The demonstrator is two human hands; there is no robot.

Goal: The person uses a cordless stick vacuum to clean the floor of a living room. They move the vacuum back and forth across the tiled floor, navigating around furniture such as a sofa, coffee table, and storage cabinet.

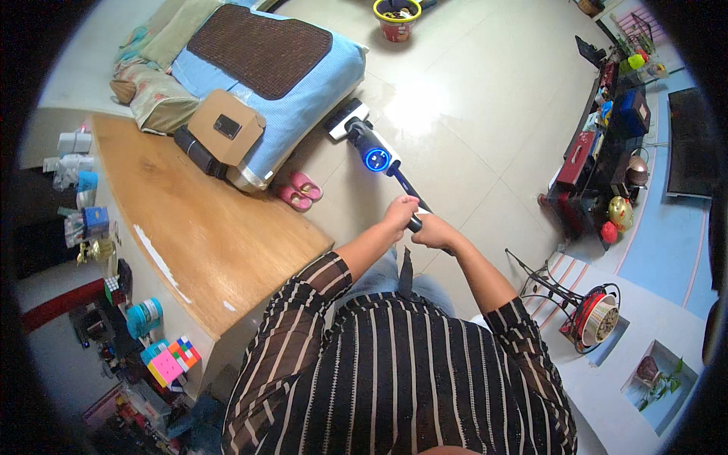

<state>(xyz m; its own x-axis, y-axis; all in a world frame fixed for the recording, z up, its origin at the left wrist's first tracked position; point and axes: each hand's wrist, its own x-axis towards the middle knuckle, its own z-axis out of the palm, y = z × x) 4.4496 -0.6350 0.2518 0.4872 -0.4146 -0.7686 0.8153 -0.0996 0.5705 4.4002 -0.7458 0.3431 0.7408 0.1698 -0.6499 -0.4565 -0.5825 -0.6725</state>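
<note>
An upright floor washer or stick vacuum (376, 149) with a glowing blue ring display leans away from me, its white floor head on the tiles beside the blue-covered sofa or bed. My left hand (401, 212) is curled at the upper handle, fingers drawn together; whether it grips the handle is not clear. Just to its right, my right hand (435, 230) is closed around the handle near its dark end. A pair of pink slippers (301, 192) lies on the floor left of the machine.
A wooden bench or counter (227, 244) curves along my left. A sofa or bed (318, 91) bears a brown mat and cardboard piece. Ahead stands a yellow-rimmed bin (396, 25). At right are a dark cabinet (577, 210) with items on it and a wire stand (546, 284).
</note>
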